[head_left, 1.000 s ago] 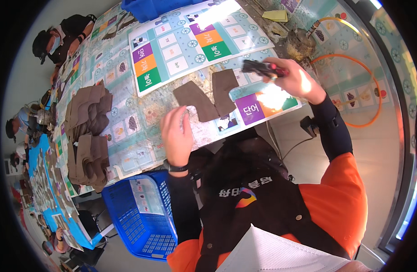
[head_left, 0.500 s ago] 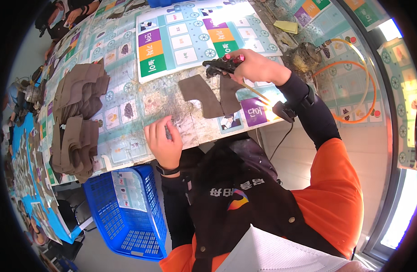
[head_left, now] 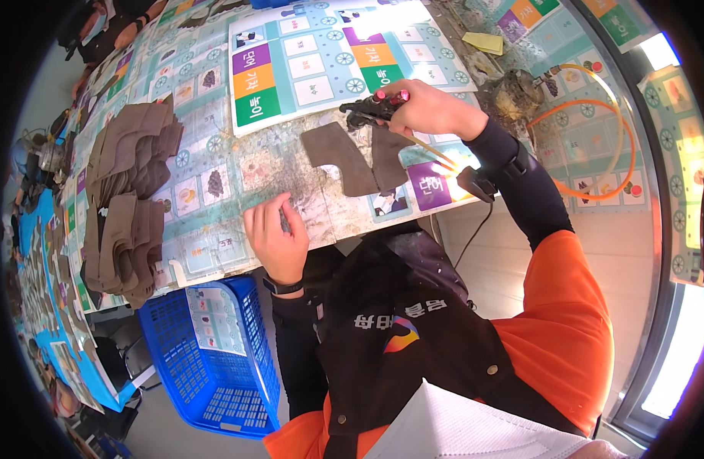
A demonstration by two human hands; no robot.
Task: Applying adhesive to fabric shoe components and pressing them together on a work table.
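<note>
We grip a spray gun in our right hand (left hand half-open, empty), probably coating brown pieces; next needs steady aim

Tabletop here: pictured covering, scuffed and stained mid-front. Two brown cut-piece piles at left, just beside each other. Printed sheets back centre. V-shaped brown piece near front edge. Crusty pot, yellow paper far right.

A black tool overhangs flat, V-notched brown material.
</note>
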